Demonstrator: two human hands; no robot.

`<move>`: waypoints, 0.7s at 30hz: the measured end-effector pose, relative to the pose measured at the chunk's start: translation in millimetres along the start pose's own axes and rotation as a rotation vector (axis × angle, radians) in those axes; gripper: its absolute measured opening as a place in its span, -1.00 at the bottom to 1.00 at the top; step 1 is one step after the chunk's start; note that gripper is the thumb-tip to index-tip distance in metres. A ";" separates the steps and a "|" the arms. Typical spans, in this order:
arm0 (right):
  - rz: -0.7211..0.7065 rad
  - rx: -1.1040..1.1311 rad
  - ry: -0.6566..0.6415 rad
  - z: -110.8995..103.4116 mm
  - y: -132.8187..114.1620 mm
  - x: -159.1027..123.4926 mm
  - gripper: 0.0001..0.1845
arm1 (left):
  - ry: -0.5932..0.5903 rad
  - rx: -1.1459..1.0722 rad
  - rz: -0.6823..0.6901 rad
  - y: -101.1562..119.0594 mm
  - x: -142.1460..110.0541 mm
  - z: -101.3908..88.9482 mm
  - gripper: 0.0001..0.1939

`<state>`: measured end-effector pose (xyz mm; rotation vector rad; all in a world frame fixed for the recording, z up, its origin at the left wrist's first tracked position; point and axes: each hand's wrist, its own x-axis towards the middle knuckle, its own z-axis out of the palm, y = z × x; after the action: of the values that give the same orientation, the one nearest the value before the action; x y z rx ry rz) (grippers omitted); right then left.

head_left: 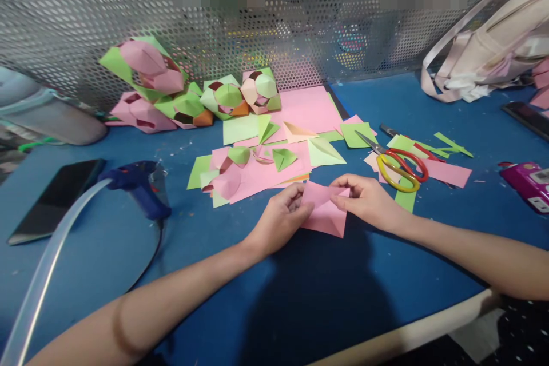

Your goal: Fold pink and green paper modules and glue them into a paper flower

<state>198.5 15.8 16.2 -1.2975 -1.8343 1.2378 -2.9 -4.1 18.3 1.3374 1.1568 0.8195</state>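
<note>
A pink sheet of paper [328, 218] with crease lines is held just above the blue table near its front. My left hand [285, 214] pinches its left edge between thumb and fingers. At its upper right, my right hand [364, 197] grips the edge with thumb and fingertips. Behind my hands lie loose pink and green papers [295, 106], among them a folded green piece [283, 158]. Scissors [397, 168] with red and yellow handles rest on paper scraps right of my right hand.
A blue glue gun [139, 183] with a clear glue stick and a dark phone [55, 197] lie at left. Folded paper shapes [150, 74] are stacked before a perforated metal panel [300, 28]. A tumbler [60, 111], pale bag [493, 40] and purple object [525, 183] stand around the sides.
</note>
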 end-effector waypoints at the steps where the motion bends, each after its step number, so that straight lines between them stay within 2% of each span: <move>1: 0.011 0.003 0.008 0.4 1.3 0.1 -0.81 | -0.003 -0.015 -0.013 -0.2 -0.2 0.5 -0.80; 4: 0.010 0.035 0.037 2.1 4.6 -0.1 -0.78 | -0.010 -0.066 -0.021 -1.9 -1.0 1.0 -0.80; 8: -0.003 0.187 0.067 1.9 6.1 -0.6 -0.75 | -0.018 -0.124 -0.014 -4.0 -1.3 -0.2 -0.78; 11: -0.039 0.299 0.144 -1.7 8.3 2.0 -0.77 | -0.013 -0.142 -0.029 -4.2 -0.2 -1.4 -0.77; 14: -0.056 0.310 0.195 -5.4 9.9 4.8 -0.78 | 0.009 -0.131 -0.021 -5.2 1.4 -2.1 -0.76; 17: -0.028 0.290 0.100 -4.9 6.2 3.6 -0.70 | 0.025 -0.059 0.036 -8.3 2.6 -2.5 -0.73; 21: -0.017 0.151 -0.058 2.3 -1.5 -2.3 -0.75 | 0.022 0.096 0.130 -10.0 2.7 -2.3 -0.70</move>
<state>196.9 12.7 16.8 -1.1725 -1.7505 1.3897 -5.9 -2.0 8.4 1.4981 1.1481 0.8834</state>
